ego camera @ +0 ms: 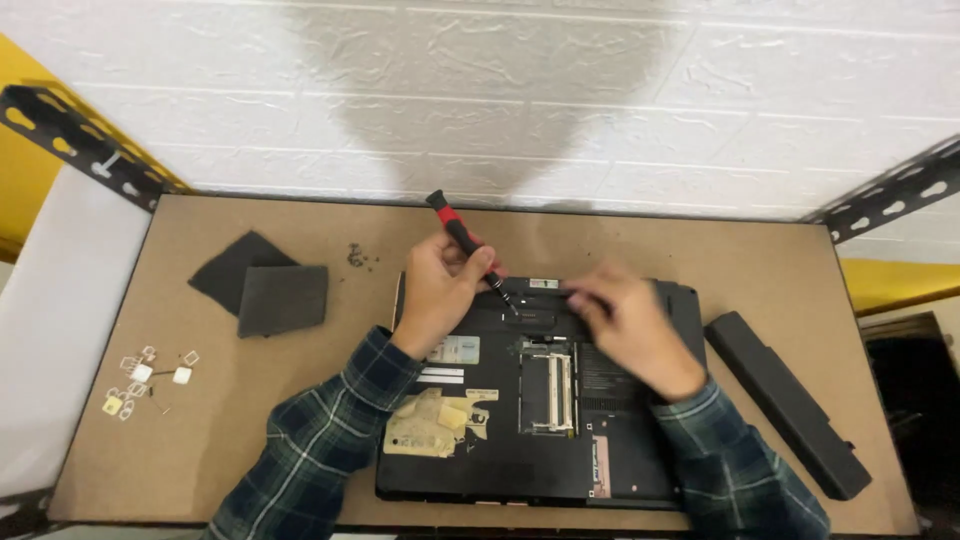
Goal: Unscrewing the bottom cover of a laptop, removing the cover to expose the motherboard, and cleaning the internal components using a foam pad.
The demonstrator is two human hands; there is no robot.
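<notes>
Laptop (530, 440) lies underside-up; left hand (437, 290) grips screwdriver (466, 243) — right hand (625, 322) steadies.

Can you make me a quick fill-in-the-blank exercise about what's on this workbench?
1. The left hand holds a red-and-black ____.
2. The right hand rests on the upturned black ____.
3. The long black battery lies to the laptop's ____.
4. Two dark foam pads lie on the ____ side of the table.

Missing words: screwdriver; laptop; right; left

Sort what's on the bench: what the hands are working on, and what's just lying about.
In use:
left hand
right hand
screwdriver
laptop

Lying about:
battery
two dark pads
loose screws
small white bits
</notes>
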